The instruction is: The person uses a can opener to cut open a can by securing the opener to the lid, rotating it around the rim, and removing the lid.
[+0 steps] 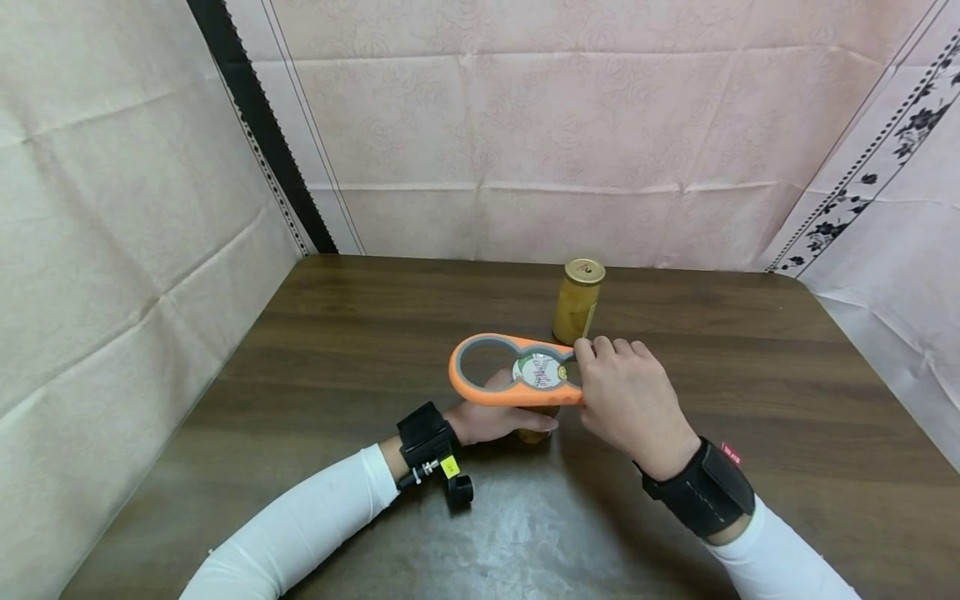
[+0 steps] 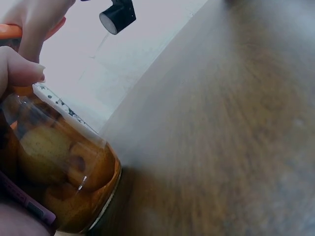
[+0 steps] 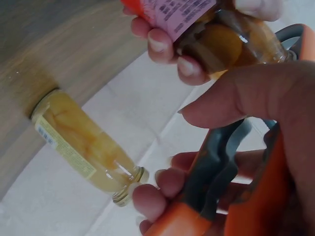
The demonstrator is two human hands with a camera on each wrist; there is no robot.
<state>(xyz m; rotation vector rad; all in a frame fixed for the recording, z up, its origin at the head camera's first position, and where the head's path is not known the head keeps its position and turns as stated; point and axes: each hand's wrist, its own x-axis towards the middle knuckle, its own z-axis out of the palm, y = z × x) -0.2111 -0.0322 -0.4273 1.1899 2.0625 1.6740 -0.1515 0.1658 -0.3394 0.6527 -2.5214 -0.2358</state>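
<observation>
My left hand [image 1: 483,421] grips a glass jar of round brown fruit [image 2: 54,162] with a pink label [image 3: 179,14]. From above, the jar's body is mostly hidden under my hand and the tool. An orange-and-grey jar opener [image 1: 510,397] lies across the jar's top. Its inner opening surrounds the green-and-white lid [image 1: 540,371], while the larger outer opening points left. My right hand [image 1: 630,396] holds the opener's handles on the right side, fingers curled round them in the right wrist view.
Behind the opener, a tall jar with yellow contents and a gold lid [image 1: 576,304] stands upright, close to my right knuckles. The brown wooden table [image 1: 360,333] ends at a pale cloth backdrop [image 1: 585,150], with another cloth along the left.
</observation>
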